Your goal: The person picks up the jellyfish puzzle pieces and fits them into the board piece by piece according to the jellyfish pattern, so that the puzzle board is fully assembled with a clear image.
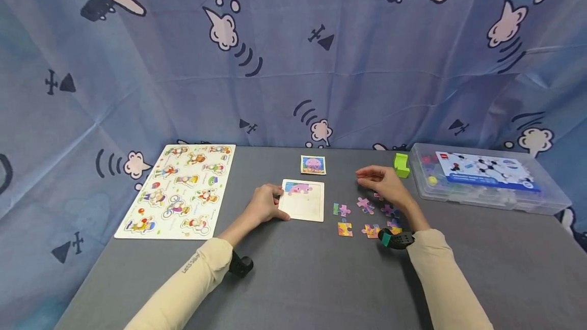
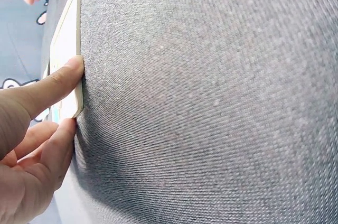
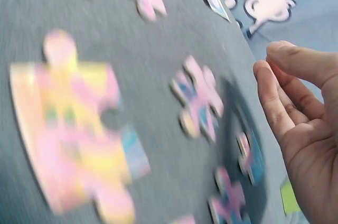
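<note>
My left hand point(image 1: 265, 205) grips the left side of a square puzzle tray point(image 1: 304, 209), thumb at the near edge and fingers along the side. Joined pieces point(image 1: 299, 188) with a pink animal picture lie along the tray's top left. Raised over the table to the right, my right hand point(image 1: 385, 183) has its thumb and fingertips close together, and nothing shows between them. Loose jigsaw pieces point(image 1: 365, 205) are spread below and left of it. A large yellow and pink piece point(image 3: 79, 129) looks blurred in the right wrist view.
Behind the tray lies a small picture card point(image 1: 313, 165). A board with clown figures point(image 1: 176, 192) is at the left. To the right stand a bright green block point(image 1: 401, 165) and a clear plastic case point(image 1: 486, 180). A patterned curtain point(image 1: 275, 65) hangs along the table's back edge.
</note>
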Tool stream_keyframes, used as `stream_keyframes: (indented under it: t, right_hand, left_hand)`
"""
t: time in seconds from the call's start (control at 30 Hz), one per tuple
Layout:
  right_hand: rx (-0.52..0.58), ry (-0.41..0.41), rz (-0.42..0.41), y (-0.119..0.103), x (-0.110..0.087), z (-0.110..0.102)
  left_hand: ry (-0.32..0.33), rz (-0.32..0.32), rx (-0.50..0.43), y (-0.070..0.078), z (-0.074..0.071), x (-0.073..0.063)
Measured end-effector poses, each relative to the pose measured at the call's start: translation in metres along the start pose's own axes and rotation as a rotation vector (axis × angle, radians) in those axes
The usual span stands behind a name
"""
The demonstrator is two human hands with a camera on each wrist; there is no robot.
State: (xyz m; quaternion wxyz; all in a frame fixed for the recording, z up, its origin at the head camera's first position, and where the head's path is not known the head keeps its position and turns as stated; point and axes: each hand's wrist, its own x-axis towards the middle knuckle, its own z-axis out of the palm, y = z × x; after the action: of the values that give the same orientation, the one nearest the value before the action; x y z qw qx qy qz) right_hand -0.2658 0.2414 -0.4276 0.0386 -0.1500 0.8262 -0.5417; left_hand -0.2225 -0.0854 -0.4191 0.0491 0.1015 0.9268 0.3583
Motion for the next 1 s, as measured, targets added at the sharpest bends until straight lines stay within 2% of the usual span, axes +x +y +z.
stream_keyframes:
  t: [0.27, 0.47, 0.8, 1.0]
  right_hand:
    - [-0.076, 0.034, -0.019, 0.009, -0.018, -0.029]
    - [-0.162, -0.015, 0.032, 0.010, -0.026, -0.043]
    - [-0.206, -0.103, 0.130, 0.018, -0.027, -0.053]
    - [-0.194, -0.104, 0.108, 0.025, -0.027, -0.055]
  left_hand:
    - [0.008, 0.005, -0.021, -0.001, 0.000, -0.001]
    - [0.006, 0.004, -0.016, -0.001, 0.000, 0.000]
    - [0.002, 0.015, -0.025, -0.002, 0.000, 0.000]
    - [0.000, 0.011, -0.025, -0.002, 0.000, 0.000]
